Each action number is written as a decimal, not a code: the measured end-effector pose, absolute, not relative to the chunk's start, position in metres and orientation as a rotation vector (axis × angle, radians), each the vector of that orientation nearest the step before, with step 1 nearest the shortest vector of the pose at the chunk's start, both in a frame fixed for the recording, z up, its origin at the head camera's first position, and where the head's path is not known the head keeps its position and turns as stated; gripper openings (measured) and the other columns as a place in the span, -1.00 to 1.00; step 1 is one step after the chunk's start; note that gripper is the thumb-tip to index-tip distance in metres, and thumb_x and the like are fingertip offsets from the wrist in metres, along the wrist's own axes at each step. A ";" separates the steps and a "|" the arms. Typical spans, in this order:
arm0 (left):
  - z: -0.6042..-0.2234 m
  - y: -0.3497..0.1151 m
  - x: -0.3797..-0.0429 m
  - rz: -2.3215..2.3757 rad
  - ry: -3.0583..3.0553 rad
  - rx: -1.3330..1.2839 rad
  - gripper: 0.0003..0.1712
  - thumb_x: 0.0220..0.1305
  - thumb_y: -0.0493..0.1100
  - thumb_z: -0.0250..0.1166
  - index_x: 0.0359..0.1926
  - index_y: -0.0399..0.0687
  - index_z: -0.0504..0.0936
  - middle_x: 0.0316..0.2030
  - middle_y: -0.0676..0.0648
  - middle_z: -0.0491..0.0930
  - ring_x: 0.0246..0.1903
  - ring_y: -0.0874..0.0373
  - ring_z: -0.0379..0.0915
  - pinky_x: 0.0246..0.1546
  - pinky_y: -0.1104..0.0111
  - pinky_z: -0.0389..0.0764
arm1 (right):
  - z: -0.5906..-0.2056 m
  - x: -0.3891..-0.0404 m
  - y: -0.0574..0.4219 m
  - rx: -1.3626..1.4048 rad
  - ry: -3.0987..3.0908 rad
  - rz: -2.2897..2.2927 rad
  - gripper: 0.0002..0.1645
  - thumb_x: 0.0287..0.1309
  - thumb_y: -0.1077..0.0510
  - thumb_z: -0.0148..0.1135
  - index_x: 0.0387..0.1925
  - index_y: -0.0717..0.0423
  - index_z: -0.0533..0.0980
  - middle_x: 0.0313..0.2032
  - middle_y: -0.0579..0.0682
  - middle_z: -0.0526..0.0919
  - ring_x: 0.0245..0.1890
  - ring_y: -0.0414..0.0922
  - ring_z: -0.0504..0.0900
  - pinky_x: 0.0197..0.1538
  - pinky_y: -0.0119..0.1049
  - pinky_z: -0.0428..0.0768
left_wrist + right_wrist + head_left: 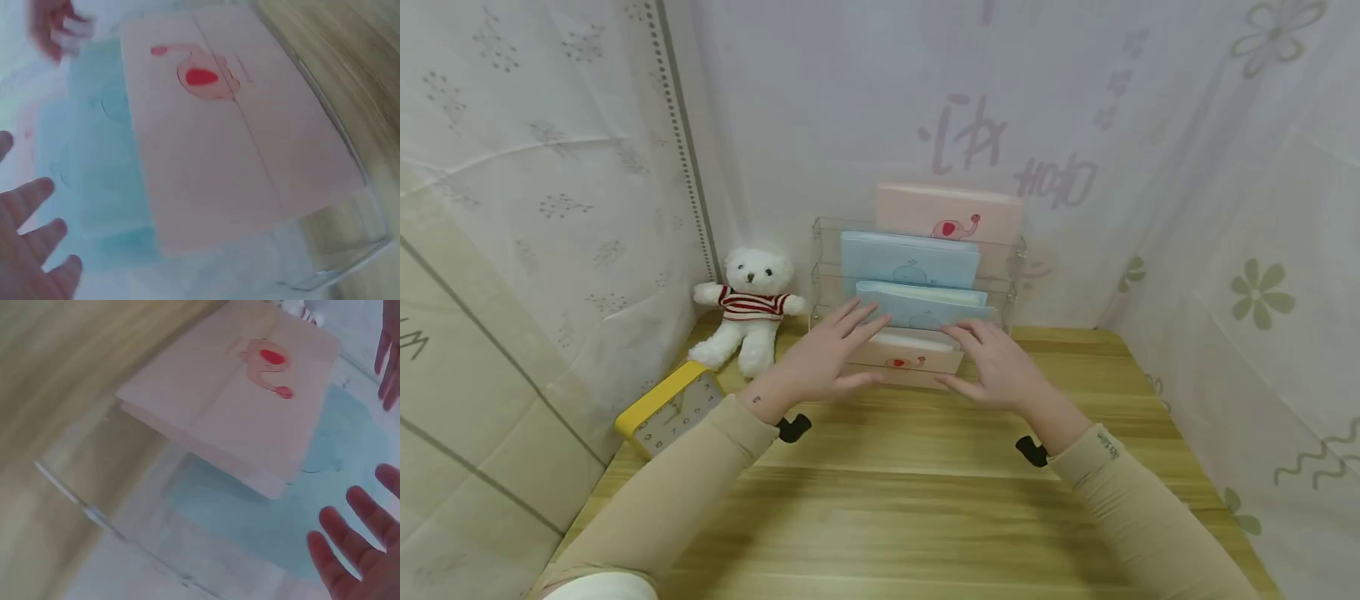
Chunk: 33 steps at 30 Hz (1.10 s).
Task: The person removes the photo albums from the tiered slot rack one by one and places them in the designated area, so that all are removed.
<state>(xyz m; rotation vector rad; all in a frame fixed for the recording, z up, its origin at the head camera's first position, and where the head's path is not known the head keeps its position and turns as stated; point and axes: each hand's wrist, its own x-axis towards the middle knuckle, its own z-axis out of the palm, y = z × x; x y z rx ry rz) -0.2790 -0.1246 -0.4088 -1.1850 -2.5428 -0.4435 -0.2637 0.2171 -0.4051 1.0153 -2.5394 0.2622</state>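
Note:
A clear tiered rack [824, 223] holds two pink and two light-blue booklet-like packs, one behind another. The front pink pack [936, 360] bears a red elephant; behind it stand a blue pack [917, 305] with a whale print, a second blue pack [880, 254] and a taller pink pack [910, 204]. My left hand [827, 354], fingers spread, hovers at the left of the front pack. Opposite, my right hand [1000, 367] is by its right side, fingers apart. In both wrist views, gaps show between the fingers and the packs, with nothing held.
A white teddy bear [752, 287] in a red-striped sweater sits left of the rack. In front of the bear, a yellow-framed clock [662, 400] stands at the wooden table's [895, 517] left edge. Patterned curtains [1217, 208] surround the table at the back and sides.

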 end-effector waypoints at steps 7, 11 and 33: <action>-0.445 -0.137 -0.293 -0.797 -2.415 -0.683 -0.05 0.54 0.09 0.39 0.74 -0.08 0.21 0.63 -0.32 0.31 0.60 -0.35 0.29 0.57 -0.27 0.46 | -0.434 -0.265 0.215 0.611 -2.766 0.421 -0.08 0.41 -0.35 0.41 0.39 0.30 0.46 0.22 0.29 0.68 0.13 0.23 0.74 0.13 0.17 0.81; -0.468 -0.141 -0.296 -1.045 -2.385 -0.375 -0.10 0.60 0.05 0.32 0.76 -0.06 0.15 0.61 -0.35 0.29 0.57 -0.35 0.31 0.54 -0.32 0.45 | -0.449 -0.270 0.212 0.385 -2.937 0.484 0.06 0.48 -0.45 0.27 0.51 0.33 0.33 0.39 0.34 0.60 0.32 0.31 0.67 0.31 0.26 0.73; -0.538 -0.152 -0.314 -1.664 -2.233 -0.044 -0.28 0.65 -0.18 0.25 0.69 -0.04 0.27 0.56 -0.27 0.42 0.50 -0.33 0.47 0.48 -0.20 0.59 | -0.473 -0.286 0.199 0.271 -2.700 1.217 -0.19 0.41 -0.17 0.51 0.47 0.08 0.41 0.33 0.26 0.64 0.32 0.26 0.68 0.41 0.20 0.69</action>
